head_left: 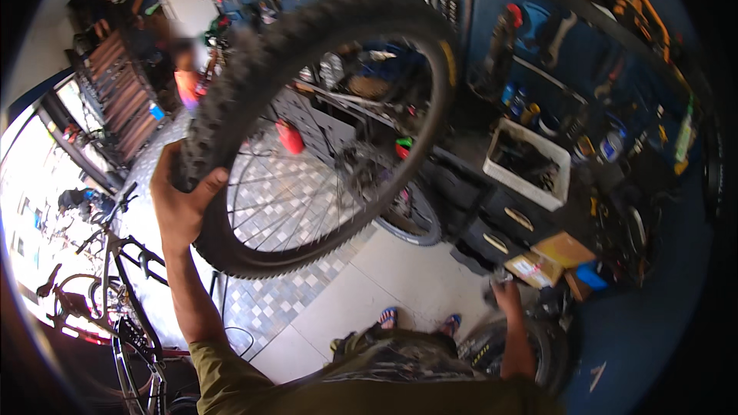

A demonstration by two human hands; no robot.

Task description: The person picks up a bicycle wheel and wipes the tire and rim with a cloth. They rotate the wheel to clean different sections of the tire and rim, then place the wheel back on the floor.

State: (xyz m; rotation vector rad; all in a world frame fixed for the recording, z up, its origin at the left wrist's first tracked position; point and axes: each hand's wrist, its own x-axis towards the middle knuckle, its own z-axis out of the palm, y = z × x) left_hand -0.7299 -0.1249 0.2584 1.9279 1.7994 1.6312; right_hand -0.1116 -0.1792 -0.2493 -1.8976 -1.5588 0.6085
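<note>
My left hand (181,204) grips a bicycle wheel (330,8) by its knobby black tyre, thumb on the near side and fingers behind. The wheel is raised and tilted in front of me, and its spokes and hub show against the tiled floor. My right hand (506,294) is low on the right, its fingers curled. A small greyish thing shows at its fingertips, too blurred to name. Just below that hand stands another fat-tyred wheel (550,350).
A workbench with drawers (492,238) runs along the right, bearing a white tray (565,196) of dark parts. Cardboard boxes (565,250) sit by it. Tools hang on the blue wall (480,11). A bicycle frame (115,261) stands left; a person (187,81) is farther back.
</note>
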